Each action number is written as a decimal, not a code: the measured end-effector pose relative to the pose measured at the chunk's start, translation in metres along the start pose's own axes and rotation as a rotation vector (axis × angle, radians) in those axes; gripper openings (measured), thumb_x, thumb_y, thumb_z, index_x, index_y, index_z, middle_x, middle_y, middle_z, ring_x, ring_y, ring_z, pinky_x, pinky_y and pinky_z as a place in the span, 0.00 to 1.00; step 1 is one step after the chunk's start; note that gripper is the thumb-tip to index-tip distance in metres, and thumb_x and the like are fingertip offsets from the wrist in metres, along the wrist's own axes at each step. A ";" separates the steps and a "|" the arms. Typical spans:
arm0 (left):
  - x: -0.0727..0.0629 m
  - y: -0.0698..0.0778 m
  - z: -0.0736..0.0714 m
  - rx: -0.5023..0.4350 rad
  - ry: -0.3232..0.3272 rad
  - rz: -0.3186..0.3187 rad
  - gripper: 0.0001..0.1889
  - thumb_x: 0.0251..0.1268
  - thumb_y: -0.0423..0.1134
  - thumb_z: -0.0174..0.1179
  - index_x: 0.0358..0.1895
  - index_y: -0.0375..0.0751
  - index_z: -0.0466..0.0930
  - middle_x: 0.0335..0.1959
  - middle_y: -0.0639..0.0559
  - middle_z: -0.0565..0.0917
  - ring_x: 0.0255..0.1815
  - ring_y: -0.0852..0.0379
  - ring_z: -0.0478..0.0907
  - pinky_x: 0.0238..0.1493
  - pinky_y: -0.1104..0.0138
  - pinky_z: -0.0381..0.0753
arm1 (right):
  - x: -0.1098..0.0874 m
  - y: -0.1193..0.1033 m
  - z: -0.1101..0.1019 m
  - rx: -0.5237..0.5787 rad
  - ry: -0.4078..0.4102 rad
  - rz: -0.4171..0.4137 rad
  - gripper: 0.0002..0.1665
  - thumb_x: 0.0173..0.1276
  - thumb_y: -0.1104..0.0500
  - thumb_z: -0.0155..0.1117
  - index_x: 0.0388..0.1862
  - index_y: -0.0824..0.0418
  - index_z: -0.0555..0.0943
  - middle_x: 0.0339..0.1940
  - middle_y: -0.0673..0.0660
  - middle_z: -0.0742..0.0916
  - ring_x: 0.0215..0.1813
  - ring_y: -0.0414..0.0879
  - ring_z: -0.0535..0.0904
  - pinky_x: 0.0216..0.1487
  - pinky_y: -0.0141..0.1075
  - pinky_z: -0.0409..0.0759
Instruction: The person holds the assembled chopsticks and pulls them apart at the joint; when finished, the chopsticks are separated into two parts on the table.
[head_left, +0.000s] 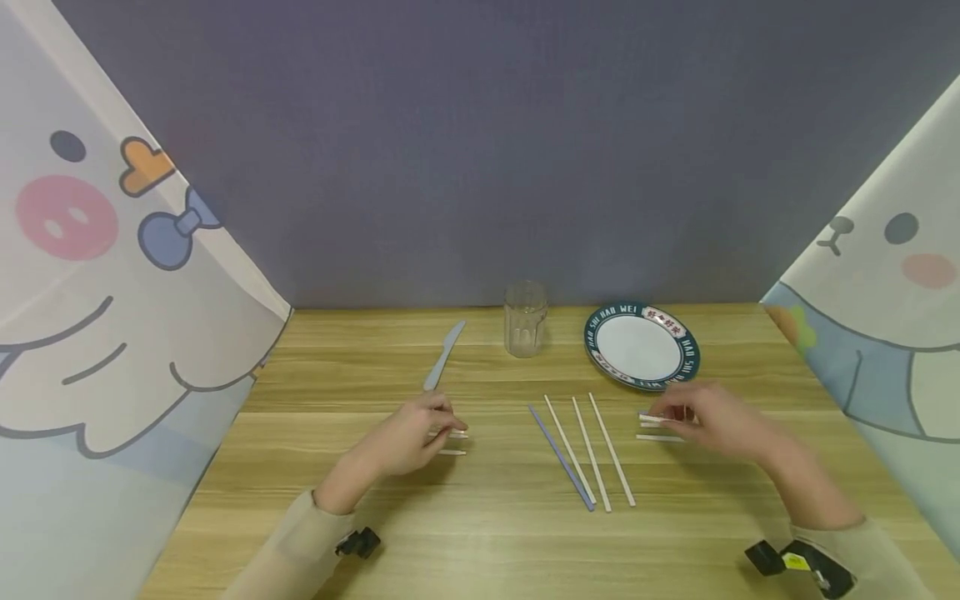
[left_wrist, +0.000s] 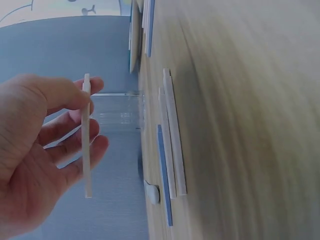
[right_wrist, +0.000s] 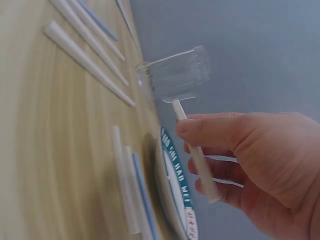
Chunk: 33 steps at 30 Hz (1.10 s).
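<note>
My left hand (head_left: 411,435) pinches a short white stick (left_wrist: 86,150) between thumb and fingertips, raised over the table. Beneath it in the left wrist view lie two short white sticks (left_wrist: 175,137) and a short blue stick (left_wrist: 164,175), side by side. My right hand (head_left: 714,421) also pinches a short white stick (right_wrist: 201,167), held above the table just in front of the plate (head_left: 637,346). Under that hand, two more white sticks (right_wrist: 121,175) and a blue one (right_wrist: 145,195) lie alongside one another. Between the hands rest a long blue stick (head_left: 561,457) and three long white sticks (head_left: 591,452).
A clear glass (head_left: 525,321) stands upright at the back middle of the table (head_left: 480,542), left of the green-rimmed plate. A pale knife (head_left: 444,357) lies behind my left hand. A grey wall rises behind; cartoon-printed sheets flank both sides.
</note>
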<state>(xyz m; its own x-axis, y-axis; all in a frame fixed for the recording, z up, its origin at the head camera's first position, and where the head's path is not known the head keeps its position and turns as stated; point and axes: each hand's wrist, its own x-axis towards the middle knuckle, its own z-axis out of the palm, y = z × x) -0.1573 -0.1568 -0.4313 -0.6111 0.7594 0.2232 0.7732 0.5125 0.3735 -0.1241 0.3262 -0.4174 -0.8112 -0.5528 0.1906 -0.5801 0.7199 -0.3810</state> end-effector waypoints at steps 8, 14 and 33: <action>-0.006 0.001 0.003 -0.063 -0.134 -0.041 0.08 0.71 0.30 0.68 0.48 0.41 0.92 0.43 0.55 0.86 0.45 0.62 0.84 0.45 0.77 0.85 | -0.005 0.004 0.012 0.066 -0.063 -0.017 0.12 0.63 0.62 0.81 0.36 0.46 0.87 0.32 0.34 0.84 0.34 0.26 0.73 0.31 0.28 0.77; -0.010 0.000 0.011 -0.135 -0.210 -0.066 0.07 0.71 0.30 0.70 0.46 0.43 0.93 0.42 0.54 0.89 0.43 0.66 0.84 0.44 0.78 0.84 | -0.006 0.005 0.019 0.073 -0.081 -0.020 0.12 0.62 0.64 0.81 0.35 0.47 0.87 0.32 0.35 0.84 0.33 0.27 0.74 0.31 0.28 0.79; -0.009 0.000 0.016 -0.089 -0.237 -0.074 0.05 0.67 0.29 0.72 0.39 0.44 0.92 0.34 0.57 0.89 0.32 0.72 0.76 0.35 0.79 0.79 | -0.007 0.008 0.027 0.108 -0.166 0.061 0.09 0.64 0.62 0.80 0.33 0.49 0.87 0.29 0.36 0.83 0.31 0.26 0.73 0.30 0.27 0.78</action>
<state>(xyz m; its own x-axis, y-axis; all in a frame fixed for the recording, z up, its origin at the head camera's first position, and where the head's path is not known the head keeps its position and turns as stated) -0.1490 -0.1575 -0.4473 -0.6008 0.7991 -0.0214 0.7033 0.5412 0.4610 -0.1205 0.3245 -0.4464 -0.8165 -0.5771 0.0161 -0.5115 0.7103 -0.4837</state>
